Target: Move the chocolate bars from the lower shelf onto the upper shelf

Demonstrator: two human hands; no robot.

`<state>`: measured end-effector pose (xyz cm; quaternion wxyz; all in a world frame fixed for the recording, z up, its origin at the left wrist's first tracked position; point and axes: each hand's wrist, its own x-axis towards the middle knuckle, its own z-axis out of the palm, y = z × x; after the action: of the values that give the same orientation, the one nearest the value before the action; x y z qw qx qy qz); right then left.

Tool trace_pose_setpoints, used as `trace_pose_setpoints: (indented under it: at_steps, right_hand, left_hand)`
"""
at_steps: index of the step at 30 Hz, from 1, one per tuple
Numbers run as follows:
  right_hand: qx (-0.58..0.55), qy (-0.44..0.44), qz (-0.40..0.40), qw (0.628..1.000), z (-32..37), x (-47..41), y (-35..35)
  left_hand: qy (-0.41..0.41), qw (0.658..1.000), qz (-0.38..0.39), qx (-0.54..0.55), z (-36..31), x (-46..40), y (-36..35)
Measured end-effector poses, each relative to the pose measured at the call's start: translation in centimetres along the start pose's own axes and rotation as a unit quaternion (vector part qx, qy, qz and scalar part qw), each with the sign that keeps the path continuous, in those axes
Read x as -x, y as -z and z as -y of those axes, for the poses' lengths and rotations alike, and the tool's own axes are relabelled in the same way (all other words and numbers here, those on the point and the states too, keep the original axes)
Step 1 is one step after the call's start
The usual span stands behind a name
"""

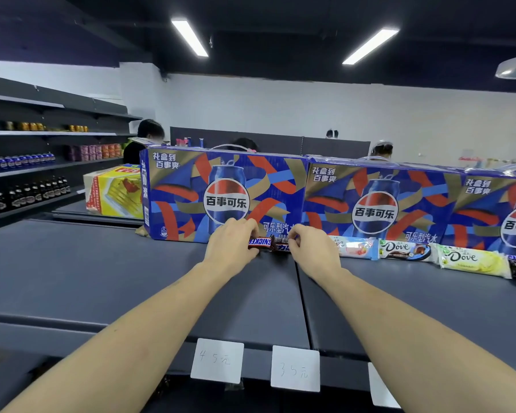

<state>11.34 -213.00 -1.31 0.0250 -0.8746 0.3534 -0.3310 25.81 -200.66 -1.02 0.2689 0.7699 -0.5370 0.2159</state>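
Upper shelf [102,278]: we found a dark grey deck, two panels meeting at a seam, with white price tags [217,360] clipped to its front edge.
Pepsi cartons [227,198]: three large blue cartons stood in a row along the back of the shelf; a yellow box [113,190] sat behind the leftmost.
Chocolate bars already placed: we counted a pink-and-white bar [356,247], a dark Dove bar [405,251] and a pale yellow Dove bar [471,260] lined up against the cartons, with a dark wrapper cut off at the right edge.
Left hand [231,245]: fingers curled on the left end of the Snickers bar [261,242].
Right hand [310,248]: fingers pinched at the right end of the dark bar [282,245] just beside the Snickers.
Progress: we judged the work well advanced, these bars being seated left of the row.
Remaining: the lower shelf lay out of view; we could not tell what stock was left there.
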Motion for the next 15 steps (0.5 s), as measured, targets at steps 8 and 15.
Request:
trace_pose_setpoints:
  at_steps: [8, 15]
  right_hand:
    - [0.000, 0.012, 0.029, 0.999, -0.3, 0.2, 0.1]
    - [0.030, 0.015, 0.045, 0.998, -0.3, 0.2, 0.3]
  left_hand:
    - [-0.025, 0.998, 0.039, 0.052, 0.0, 0.5, 0.7]
    - [0.053, 0.966, 0.106, 0.231, -1.2, 1.0, 1.2]
